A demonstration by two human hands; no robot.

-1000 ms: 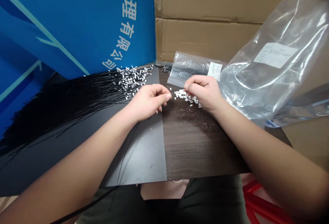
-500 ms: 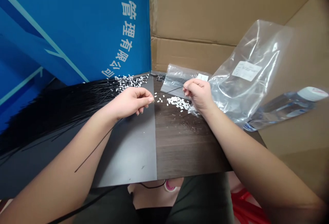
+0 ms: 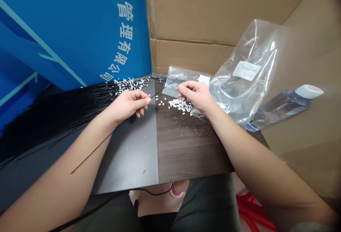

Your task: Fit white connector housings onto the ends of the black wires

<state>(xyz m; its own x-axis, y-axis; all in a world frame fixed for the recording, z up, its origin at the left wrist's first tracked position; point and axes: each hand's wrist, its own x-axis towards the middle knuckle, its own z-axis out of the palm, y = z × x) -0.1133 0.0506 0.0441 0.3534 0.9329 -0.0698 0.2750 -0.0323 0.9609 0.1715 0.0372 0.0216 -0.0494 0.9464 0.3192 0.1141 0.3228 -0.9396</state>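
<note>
My left hand [image 3: 133,104] pinches a thin black wire [image 3: 92,152] between thumb and fingers. The wire slants from over my left forearm, through the pinch, to a free tip up and right. My right hand [image 3: 195,95] is just below that tip and apart from it. Its thumb and forefinger are closed together; anything tiny between them is too small to make out. Under the right hand lies a pile of small white pieces [image 3: 179,105]. Left of my left hand spreads a heap of black wires [image 3: 53,114], with white pieces [image 3: 130,84] at its far end.
A flat clear bag [image 3: 173,82] lies at the back of the dark table [image 3: 186,154]. A large labelled plastic bag [image 3: 239,90] and a tilted water bottle [image 3: 285,107] are at right. Cardboard [image 3: 197,11] and a blue panel [image 3: 74,22] stand behind.
My right hand has let go of the wire's upper end and sits slightly lower beside it. The left hand keeps its pinch. The whole view has shifted a little.
</note>
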